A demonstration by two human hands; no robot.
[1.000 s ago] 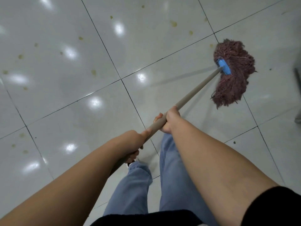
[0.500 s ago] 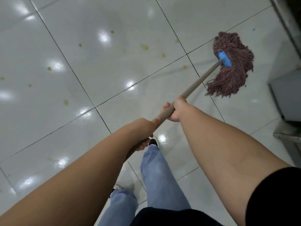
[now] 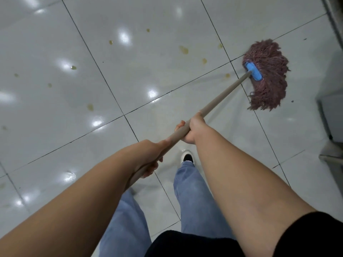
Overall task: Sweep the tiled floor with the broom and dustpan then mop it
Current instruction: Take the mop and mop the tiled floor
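Observation:
A mop with a maroon string head (image 3: 267, 75) and a blue clamp (image 3: 254, 71) lies flat on the glossy white tiled floor (image 3: 55, 112) at the upper right. Its beige handle (image 3: 222, 96) runs down-left to me. My right hand (image 3: 193, 129) grips the handle higher up. Lower on the handle, near its end, my left hand (image 3: 148, 156) is closed around it. Several yellowish-brown spots (image 3: 183, 50) dot the tiles to the left of the mop head. No broom or dustpan is in view.
Grey metal furniture or a cabinet base (image 3: 332, 115) stands along the right edge, close to the mop head. My legs in blue jeans (image 3: 193, 197) and one shoe (image 3: 187, 157) are below the hands. Tiles stretch away to the left and top.
The view has shifted, and the floor spots now lie nearer the mop head. The mop head sits close to the grey furniture. Both hands keep their grip on the handle.

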